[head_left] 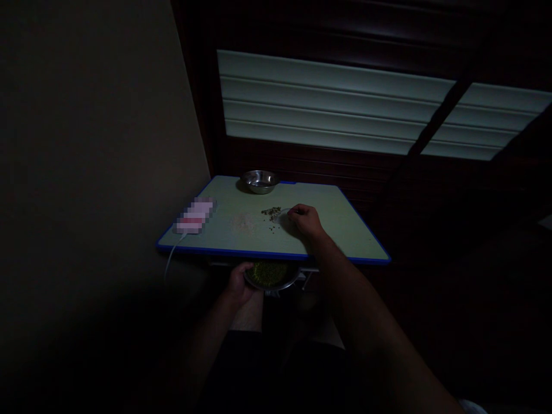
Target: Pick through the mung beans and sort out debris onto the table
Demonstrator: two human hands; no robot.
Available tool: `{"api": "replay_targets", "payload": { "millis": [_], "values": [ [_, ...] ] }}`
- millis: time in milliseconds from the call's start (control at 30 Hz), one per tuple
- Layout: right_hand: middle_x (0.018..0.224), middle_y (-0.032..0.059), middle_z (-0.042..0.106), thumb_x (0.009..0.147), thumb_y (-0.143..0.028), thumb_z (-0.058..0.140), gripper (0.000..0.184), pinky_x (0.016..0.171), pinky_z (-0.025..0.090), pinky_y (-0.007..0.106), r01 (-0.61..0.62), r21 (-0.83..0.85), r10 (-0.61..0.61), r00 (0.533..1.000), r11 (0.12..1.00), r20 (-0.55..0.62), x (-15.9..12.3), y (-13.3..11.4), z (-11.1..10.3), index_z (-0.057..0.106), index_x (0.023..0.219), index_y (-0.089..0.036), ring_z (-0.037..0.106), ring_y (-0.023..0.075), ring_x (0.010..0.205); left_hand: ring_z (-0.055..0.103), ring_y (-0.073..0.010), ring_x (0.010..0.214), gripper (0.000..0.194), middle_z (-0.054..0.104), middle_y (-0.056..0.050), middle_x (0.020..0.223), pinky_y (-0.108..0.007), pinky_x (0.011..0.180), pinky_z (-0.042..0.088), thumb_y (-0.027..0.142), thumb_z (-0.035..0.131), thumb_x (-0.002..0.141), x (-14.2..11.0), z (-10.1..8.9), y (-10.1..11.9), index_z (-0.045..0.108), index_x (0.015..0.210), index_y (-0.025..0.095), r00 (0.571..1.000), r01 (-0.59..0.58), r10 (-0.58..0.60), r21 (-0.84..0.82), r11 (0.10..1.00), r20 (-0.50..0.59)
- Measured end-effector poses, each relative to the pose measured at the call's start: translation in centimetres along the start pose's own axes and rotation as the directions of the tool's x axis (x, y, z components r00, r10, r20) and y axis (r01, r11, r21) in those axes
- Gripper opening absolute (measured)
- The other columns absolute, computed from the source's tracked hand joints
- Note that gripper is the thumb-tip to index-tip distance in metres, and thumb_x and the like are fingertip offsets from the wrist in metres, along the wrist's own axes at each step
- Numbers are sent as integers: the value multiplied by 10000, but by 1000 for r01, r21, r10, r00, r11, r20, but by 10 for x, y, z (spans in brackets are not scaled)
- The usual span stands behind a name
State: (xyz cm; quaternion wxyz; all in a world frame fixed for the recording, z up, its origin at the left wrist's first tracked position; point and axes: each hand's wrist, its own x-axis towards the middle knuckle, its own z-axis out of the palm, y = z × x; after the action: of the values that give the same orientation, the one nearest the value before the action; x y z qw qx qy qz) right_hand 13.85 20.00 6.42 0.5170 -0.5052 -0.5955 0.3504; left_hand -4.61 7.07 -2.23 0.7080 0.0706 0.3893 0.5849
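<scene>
Dimly seen, left hand [240, 284] grips a half-hidden bowl [282, 286], right hand [307, 219] pinches something unclear [282, 212]

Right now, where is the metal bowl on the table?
In the head view, the metal bowl stands near the far edge of the table, left of centre, beyond the dark grains.

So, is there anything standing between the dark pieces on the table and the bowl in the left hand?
Yes, the table's blue near edge crosses between the dark pieces and the bowl. The pale heap lies left of that line.
</scene>
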Motion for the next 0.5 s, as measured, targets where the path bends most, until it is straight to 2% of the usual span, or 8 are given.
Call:
{"api": "replay_targets", "payload": {
  "millis": [500],
  "values": [
    [601, -18, 586, 613, -323, 596, 138, 614, 403, 265, 66, 5, -66, 997, 998, -31, 3, 6, 1, 610, 624, -186, 514, 133, 608, 697, -247, 697, 184, 745, -101, 741, -428, 770, 567, 130, 562, 680, 3, -3, -1, 695, 803, 104, 1000, -6, 6, -3, 1000, -9]
  ]
}}
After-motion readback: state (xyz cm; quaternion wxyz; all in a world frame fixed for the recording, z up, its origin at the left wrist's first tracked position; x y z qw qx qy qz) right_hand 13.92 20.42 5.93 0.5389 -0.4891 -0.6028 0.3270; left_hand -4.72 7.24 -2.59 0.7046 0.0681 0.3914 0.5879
